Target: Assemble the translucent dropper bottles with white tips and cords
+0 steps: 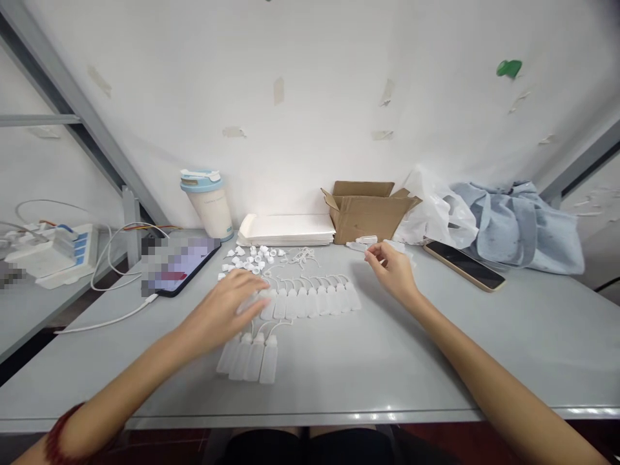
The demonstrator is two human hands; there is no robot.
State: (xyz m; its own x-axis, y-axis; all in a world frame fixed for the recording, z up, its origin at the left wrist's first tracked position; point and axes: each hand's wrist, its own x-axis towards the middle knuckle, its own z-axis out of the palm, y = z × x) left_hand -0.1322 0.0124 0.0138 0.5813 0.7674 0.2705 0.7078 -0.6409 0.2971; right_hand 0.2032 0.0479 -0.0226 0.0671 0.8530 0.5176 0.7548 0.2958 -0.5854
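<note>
My left hand (235, 303), slightly blurred, hovers at the left end of a row of small translucent plastic bottles (312, 302). Its thumb and fingers are apart, with one bottle (248, 301) showing between them; contact is unclear. White cords run from the tops of the row. Nearer me lie several more such bottles (254, 359), also with cords. My right hand (392, 271) is right of the row, thumb and fingers pinched together; anything in them is too small to make out. Just behind its fingertips lies a small bottle (357, 246). White caps (252, 259) are heaped beyond my left hand.
Loose white cords (304, 257) lie beside the caps. Along the wall stand a tumbler (210, 206), white flat packs (288, 229), an opened cardboard box (368, 216), a plastic bag (431, 210) and a blue cloth bag (527, 229). Phones lie left (186, 268) and right (465, 265).
</note>
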